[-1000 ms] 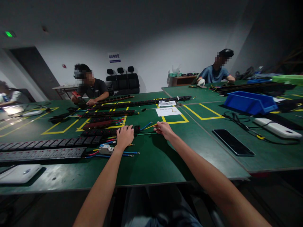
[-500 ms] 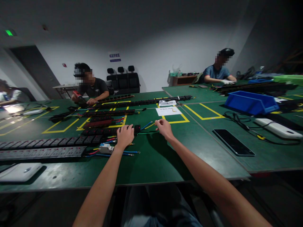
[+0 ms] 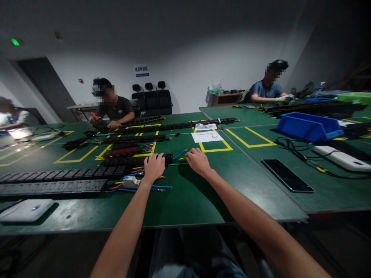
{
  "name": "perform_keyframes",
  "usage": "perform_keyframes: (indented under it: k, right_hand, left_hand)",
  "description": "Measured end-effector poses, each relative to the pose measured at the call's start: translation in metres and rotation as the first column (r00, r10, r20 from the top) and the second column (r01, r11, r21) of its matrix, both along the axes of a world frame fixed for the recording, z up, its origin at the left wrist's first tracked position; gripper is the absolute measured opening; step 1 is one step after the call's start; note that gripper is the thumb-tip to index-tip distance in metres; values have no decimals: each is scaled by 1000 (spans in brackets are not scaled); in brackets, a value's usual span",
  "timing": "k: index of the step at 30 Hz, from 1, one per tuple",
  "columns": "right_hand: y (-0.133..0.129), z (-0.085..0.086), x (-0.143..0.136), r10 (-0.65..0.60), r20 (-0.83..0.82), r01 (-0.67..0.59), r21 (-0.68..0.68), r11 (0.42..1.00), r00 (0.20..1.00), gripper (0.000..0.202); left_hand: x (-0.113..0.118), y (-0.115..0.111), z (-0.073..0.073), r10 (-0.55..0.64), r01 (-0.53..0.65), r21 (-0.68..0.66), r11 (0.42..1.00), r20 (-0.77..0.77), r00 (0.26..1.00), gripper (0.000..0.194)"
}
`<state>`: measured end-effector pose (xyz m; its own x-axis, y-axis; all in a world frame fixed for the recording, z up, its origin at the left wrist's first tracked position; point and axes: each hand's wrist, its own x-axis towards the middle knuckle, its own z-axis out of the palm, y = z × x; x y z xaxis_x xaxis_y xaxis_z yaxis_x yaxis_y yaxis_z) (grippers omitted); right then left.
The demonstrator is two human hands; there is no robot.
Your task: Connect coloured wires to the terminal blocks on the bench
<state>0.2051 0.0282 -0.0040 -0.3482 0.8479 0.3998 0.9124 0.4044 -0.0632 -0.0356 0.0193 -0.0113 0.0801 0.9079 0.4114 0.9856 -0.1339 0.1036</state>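
Observation:
My left hand (image 3: 154, 168) lies over the right end of a black socket strip (image 3: 168, 158), its fingers curled around it. Out of that end run thin wires: a blue wire (image 3: 180, 153) with a metal ring terminal, a short yellow wire (image 3: 182, 158) and a green wire (image 3: 178, 164). The fingers of my right hand (image 3: 198, 161) are closed at the far ends of the yellow and green wires; the fingertips partly hide them. The blue wire's tip stands free just beside these fingers. Nearer me, a grey-white breaker (image 3: 131, 182) sits among coloured wires.
Socket strips (image 3: 52, 187) lie along the left, near a white device (image 3: 27, 211). A paper sheet (image 3: 206, 137) is beyond my hands. To the right are a phone (image 3: 286, 175), a white power bank (image 3: 340, 157), cables and a blue bin (image 3: 308, 126). Co-workers sit across the table.
My right hand has shifted slightly left toward the strip, and its fingers have turned down over the wire ends. My left hand stays on the strip.

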Motion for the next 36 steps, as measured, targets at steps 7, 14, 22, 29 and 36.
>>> perform_keyframes:
  k: [7, 14, 22, 29, 36]
  right_hand:
    - [0, -7, -9, 45, 12, -43, -126, 991, 999, 36]
    - [10, 1, 8, -46, -203, 26, -103, 994, 978, 41]
    - [23, 5, 51, -317, -273, 291, -133, 947, 908, 33]
    - [26, 0, 51, -308, -341, 290, -102, 951, 888, 31]
    - [14, 6, 33, -105, -355, 123, 27, 992, 929, 37]
  left_hand:
    - [-1, 0, 0, -3, 3, -16, 1000, 3, 1000, 47]
    - [0, -1, 2, 7, -7, -18, 1000, -5, 1000, 46]
    - [1, -2, 2, 19, -19, -8, 1000, -16, 1000, 45]
    - [1, -2, 2, 20, -20, 0, 1000, -22, 1000, 45]
    - [0, -1, 2, 11, -11, -10, 1000, -10, 1000, 46]
